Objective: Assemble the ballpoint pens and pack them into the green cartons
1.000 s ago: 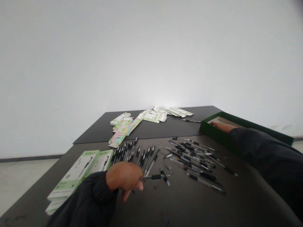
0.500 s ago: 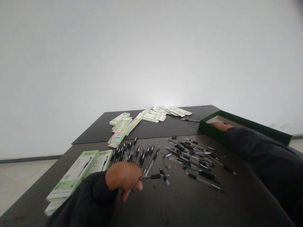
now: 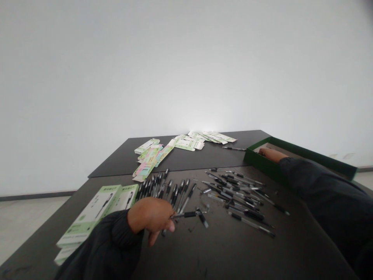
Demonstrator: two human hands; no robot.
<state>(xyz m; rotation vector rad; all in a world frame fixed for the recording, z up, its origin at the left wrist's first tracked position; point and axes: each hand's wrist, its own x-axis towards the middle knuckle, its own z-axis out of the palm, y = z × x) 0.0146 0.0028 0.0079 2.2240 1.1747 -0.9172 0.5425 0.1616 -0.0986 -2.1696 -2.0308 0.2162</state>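
Observation:
My left hand (image 3: 153,216) is closed on a gel pen (image 3: 190,214) with a black grip, its bare tip pointing right. Just past that tip a loose pen cap (image 3: 202,218) lies on the dark table. Capped black pens (image 3: 159,184) lie side by side beyond my left hand. To the right is a loose pile of uncapped pens (image 3: 236,190). My right hand (image 3: 272,154) reaches over the near wall of a green box (image 3: 314,155), fingers bent together inside it. Whatever those fingers hold, if anything, is too small and dark to name.
White and green pen boxes (image 3: 90,214) are stacked at the left. Flattened cartons (image 3: 186,142) and pink and green printed ones (image 3: 148,161) lie farther back. A single pen (image 3: 234,148) rests near the green box. A white wall (image 3: 186,70) stands behind the table.
My right hand has risen slightly inside the green box, so more of it shows. My left hand has shifted a little up and left with the pen.

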